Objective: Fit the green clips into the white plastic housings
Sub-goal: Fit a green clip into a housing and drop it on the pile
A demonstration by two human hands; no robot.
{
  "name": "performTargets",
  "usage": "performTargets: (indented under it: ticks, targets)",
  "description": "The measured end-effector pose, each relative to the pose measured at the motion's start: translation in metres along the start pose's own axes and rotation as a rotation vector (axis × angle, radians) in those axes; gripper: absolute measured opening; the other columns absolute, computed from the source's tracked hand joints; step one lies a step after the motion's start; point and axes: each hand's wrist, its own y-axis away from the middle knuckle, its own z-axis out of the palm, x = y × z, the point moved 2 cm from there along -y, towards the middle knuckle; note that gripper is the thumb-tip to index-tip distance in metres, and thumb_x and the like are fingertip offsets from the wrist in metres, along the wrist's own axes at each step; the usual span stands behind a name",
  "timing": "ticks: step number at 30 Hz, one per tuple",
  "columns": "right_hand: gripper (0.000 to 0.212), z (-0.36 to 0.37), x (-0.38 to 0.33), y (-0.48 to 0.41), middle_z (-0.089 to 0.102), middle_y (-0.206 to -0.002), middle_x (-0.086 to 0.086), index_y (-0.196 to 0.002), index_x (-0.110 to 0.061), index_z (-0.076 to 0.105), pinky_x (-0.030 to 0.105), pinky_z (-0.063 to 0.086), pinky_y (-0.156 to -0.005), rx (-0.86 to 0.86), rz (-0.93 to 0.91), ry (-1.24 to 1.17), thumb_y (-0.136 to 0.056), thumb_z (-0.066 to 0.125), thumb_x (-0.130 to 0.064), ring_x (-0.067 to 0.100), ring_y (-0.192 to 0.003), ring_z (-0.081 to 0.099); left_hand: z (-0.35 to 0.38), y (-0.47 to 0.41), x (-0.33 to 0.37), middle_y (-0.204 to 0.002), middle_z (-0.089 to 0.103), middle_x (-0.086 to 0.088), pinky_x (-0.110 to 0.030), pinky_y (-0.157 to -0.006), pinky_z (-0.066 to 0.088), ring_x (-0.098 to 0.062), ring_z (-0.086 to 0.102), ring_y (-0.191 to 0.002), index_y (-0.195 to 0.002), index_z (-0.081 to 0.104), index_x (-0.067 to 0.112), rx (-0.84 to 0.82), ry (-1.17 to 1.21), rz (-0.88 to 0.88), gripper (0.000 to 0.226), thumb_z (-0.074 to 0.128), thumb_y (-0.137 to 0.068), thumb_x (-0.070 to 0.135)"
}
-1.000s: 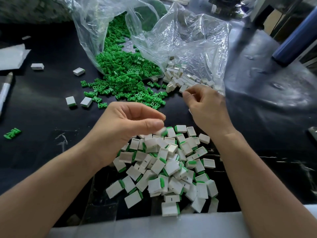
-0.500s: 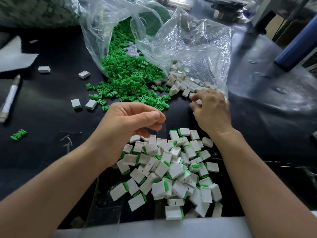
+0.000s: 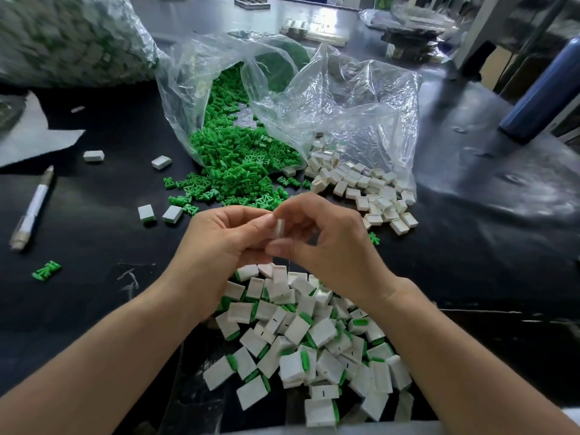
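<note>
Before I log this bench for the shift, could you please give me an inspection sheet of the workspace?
Surface: black table, dark and glossy.
Job's things: green clips spill from a clear bag; loose white housings beside them; finished pile nearest the person.
Clutter: pen, paper sheet, stray clip at left.
Grippers: left hand and right hand together pinch one held housing above the pile.
Cables: nothing seen.
Surroundings: blue cylinder at right; blurred bulging bag at far left.
</note>
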Motion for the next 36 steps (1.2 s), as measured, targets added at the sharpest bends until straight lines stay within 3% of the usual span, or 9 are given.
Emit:
performTargets:
  ticks: [5, 9, 12, 19, 23, 26, 29, 32, 36]
  targets:
    - [0.024, -0.010, 0.017, -0.007, 0.065, -0.086, -0.007, -0.103, -0.009, 0.067, 0.009, 0.044, -0.072, 0.055, 0.149, 0.079, -0.085, 0.063, -0.025, -0.006, -0.075, 0.056, -0.001, -0.004, -0.003, -0.070, 0.071, -0.006, -0.019, -0.048, 0.052, -0.016, 0.069, -0.061, -0.080, 0.059, 0.009, 0.068, 0.031, -0.007, 0.003, 0.061, -0.078, 0.010]
    - [0.032, -0.010, 0.040, -0.010, 0.058, -0.122, 0.002, -0.124, -0.014, 0.056, 0.022, 0.031, -0.095, -0.007, 0.309, 0.381, -0.093, 0.051, -0.021, 0.015, -0.113, 0.049, -0.001, -0.004, -0.003, -0.070, 0.072, -0.006, -0.018, -0.051, 0.053, -0.016, 0.070, -0.063, -0.085, 0.058, 0.006, 0.071, 0.065, -0.009, 0.007, 0.058, -0.082, 0.000]
    - [0.039, -0.004, 0.045, -0.012, 0.049, -0.134, -0.001, -0.133, -0.019, 0.047, 0.026, 0.025, -0.098, -0.118, 0.282, 0.495, -0.095, 0.046, -0.022, 0.018, -0.121, 0.038, -0.003, -0.004, -0.003, -0.071, 0.072, -0.006, -0.019, -0.052, 0.053, -0.017, 0.070, -0.064, -0.086, 0.059, 0.005, 0.055, 0.082, -0.013, 0.013, 0.058, -0.079, -0.007]
    - [0.011, -0.008, 0.043, -0.011, 0.058, -0.101, 0.001, -0.098, -0.014, 0.060, 0.029, 0.039, -0.083, -0.111, 0.294, 0.489, -0.087, 0.059, -0.015, 0.019, -0.098, 0.051, -0.003, -0.003, -0.003, -0.074, 0.072, -0.009, -0.019, -0.053, 0.053, -0.019, 0.071, -0.067, -0.082, 0.062, 0.006, 0.031, 0.029, -0.016, 0.012, 0.061, -0.077, -0.005]
    - [0.025, -0.010, 0.042, -0.012, 0.059, -0.107, 0.004, -0.114, -0.015, 0.059, 0.030, 0.041, -0.088, -0.117, 0.308, 0.453, -0.092, 0.050, -0.008, 0.019, -0.100, 0.053, -0.002, -0.002, -0.001, -0.073, 0.072, -0.009, -0.020, -0.053, 0.054, -0.019, 0.070, -0.066, -0.079, 0.063, 0.007, 0.019, 0.014, -0.014, 0.011, 0.064, -0.072, -0.001]
    - [0.025, -0.022, 0.037, -0.011, 0.058, -0.091, -0.005, -0.101, -0.024, 0.067, 0.013, 0.040, -0.075, -0.016, 0.340, 0.263, -0.092, 0.050, -0.008, 0.002, -0.083, 0.054, -0.001, -0.001, 0.001, -0.073, 0.072, -0.009, -0.020, -0.054, 0.054, -0.018, 0.070, -0.065, -0.079, 0.064, 0.007, 0.015, 0.011, -0.013, 0.011, 0.064, -0.072, -0.002]
    - [0.024, -0.026, 0.028, -0.009, 0.061, -0.069, -0.006, -0.079, -0.027, 0.061, 0.019, 0.049, -0.059, 0.040, 0.414, -0.111, -0.089, 0.056, -0.005, 0.005, -0.062, 0.059, -0.001, 0.000, 0.001, -0.073, 0.071, -0.010, -0.020, -0.054, 0.054, -0.018, 0.069, -0.064, -0.080, 0.064, 0.006, 0.008, -0.003, -0.011, 0.011, 0.064, -0.074, -0.004]
    - [0.018, -0.021, 0.019, -0.006, 0.066, -0.069, 0.003, -0.080, -0.018, 0.057, 0.018, 0.051, -0.056, 0.019, 0.455, -0.338, -0.088, 0.056, -0.002, 0.011, -0.062, 0.066, 0.001, 0.001, 0.002, -0.069, 0.071, -0.008, -0.019, -0.053, 0.053, -0.016, 0.069, -0.062, -0.081, 0.065, 0.005, -0.001, -0.023, -0.017, 0.011, 0.064, -0.075, -0.004]
    - [0.016, -0.019, 0.009, -0.005, 0.069, -0.072, 0.002, -0.085, -0.017, 0.056, 0.020, 0.054, -0.060, 0.005, 0.432, -0.437, -0.089, 0.054, -0.002, 0.012, -0.066, 0.067, 0.003, 0.003, 0.004, -0.066, 0.070, -0.006, -0.019, -0.051, 0.052, -0.014, 0.067, -0.057, -0.079, 0.066, 0.007, 0.007, -0.059, -0.003, 0.014, 0.065, -0.075, -0.006]
